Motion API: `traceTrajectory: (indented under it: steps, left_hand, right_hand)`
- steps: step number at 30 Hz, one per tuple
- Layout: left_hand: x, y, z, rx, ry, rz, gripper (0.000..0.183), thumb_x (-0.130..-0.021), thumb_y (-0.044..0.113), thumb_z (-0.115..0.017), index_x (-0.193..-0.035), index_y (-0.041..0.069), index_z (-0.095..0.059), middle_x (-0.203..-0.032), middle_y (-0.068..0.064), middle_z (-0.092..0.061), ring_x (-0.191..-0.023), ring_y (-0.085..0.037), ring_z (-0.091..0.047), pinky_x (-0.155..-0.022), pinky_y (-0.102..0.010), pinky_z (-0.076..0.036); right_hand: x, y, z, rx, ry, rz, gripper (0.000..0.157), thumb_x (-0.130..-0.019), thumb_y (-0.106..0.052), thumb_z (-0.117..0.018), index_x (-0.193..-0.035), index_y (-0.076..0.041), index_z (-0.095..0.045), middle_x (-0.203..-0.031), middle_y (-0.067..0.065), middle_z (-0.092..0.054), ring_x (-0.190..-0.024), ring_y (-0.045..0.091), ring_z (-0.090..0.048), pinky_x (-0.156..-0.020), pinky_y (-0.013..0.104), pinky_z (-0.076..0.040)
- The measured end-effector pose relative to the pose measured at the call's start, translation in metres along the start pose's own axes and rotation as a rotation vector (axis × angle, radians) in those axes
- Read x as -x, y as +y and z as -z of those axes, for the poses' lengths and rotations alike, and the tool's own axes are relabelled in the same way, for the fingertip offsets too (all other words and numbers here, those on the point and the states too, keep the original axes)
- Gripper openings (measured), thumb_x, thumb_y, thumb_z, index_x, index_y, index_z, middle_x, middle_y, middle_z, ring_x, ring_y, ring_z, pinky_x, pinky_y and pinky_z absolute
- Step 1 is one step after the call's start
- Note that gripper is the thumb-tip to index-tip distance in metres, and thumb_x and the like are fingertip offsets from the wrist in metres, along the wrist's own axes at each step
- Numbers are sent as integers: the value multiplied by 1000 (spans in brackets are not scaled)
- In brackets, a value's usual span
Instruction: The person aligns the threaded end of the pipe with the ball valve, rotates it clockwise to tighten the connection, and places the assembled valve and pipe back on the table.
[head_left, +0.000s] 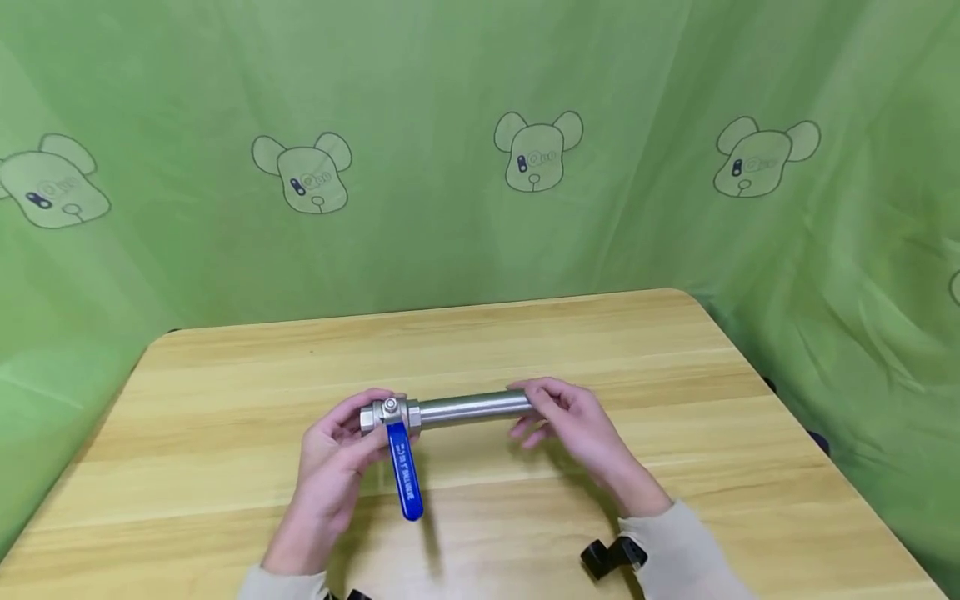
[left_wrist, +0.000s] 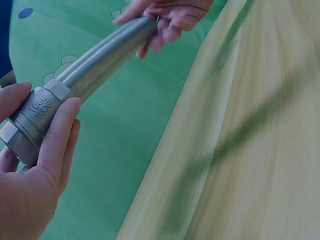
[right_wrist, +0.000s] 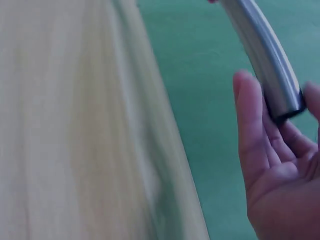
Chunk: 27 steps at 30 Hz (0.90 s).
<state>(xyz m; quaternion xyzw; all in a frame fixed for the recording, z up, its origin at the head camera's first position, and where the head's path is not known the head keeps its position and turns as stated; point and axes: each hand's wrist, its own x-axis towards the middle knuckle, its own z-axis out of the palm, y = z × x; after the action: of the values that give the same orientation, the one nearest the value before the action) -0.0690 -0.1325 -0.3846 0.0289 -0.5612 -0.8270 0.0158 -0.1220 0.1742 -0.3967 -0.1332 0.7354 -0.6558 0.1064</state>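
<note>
My left hand (head_left: 327, 462) curls round the ball valve (left_wrist: 38, 114) (its blue lever (head_left: 405, 475) points toward me), while my right hand (head_left: 583, 427) pinches the free end of the attached metal pipe (head_left: 472, 407) between thumb and fingers, above the wooden table (head_left: 450, 350).

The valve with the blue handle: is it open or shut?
Probably shut: the blue handle on the valve points across the pipe, not along it. Its inside is hidden.
</note>
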Motion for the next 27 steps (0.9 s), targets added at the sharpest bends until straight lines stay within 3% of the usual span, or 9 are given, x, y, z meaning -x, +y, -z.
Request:
traceTrajectory:
  steps: [4, 6, 8, 12, 19, 27]
  left_hand:
    - [-1, -2, 0, 5, 6, 15, 33, -93, -10, -71, -114, 14, -77, -114, -4, -81, -96, -20, -80, -93, -48, -68]
    - [-1, -2, 1, 17, 13, 17, 32, -94, -9, -69, -115, 14, -77, -115, -4, -82, -95, -20, -80, -93, -48, -68]
    - [-2, -2, 2, 24, 12, 17, 32, -94, -9, -69, -116, 13, -76, -116, -4, -82, -97, -20, -80, -93, -48, -68]
    - [-3, 0, 3, 20, -3, 19, 33, -94, -10, -70, -116, 14, -77, -118, -5, -81, -100, -21, -79, -95, -49, -68]
    - [-3, -1, 3, 17, -19, 19, 36, -92, -12, -70, -112, 16, -79, -117, -5, -80, -101, -20, -78, -95, -47, -67]
    - [-1, -1, 2, 4, -34, -9, 40, -90, -14, -70, -114, 17, -80, -119, -5, -80, -106, -21, -77, -95, -48, -67]
  right_hand:
    - [2, 1, 0, -38, -46, 25, 57, -108, -17, -65, -160, -7, -46, -156, 23, -58, -115, 27, -76, -100, 38, -66]
    - [2, 1, 1, -72, -52, 46, 63, -99, -7, -74, -157, -4, -49, -156, 23, -56, -122, 21, -73, -101, 37, -65]
    - [1, 0, 1, -86, -33, 48, 61, -93, -1, -79, -149, 2, -55, -144, 24, -62, -118, 17, -74, -100, 36, -66]
    - [-2, -2, 0, -94, 15, 27, 50, -91, 2, -80, -137, 8, -62, -128, 17, -68, -105, 18, -77, -95, 36, -68]
    - [-2, -3, 0, -85, 32, 37, 46, -93, 2, -78, -135, 12, -62, -126, 19, -69, -104, 18, -77, -96, 39, -68]
    - [0, -4, 2, -37, 50, 38, 46, -93, -1, -79, -135, 9, -65, -124, 23, -71, -101, 17, -78, -94, 31, -68]
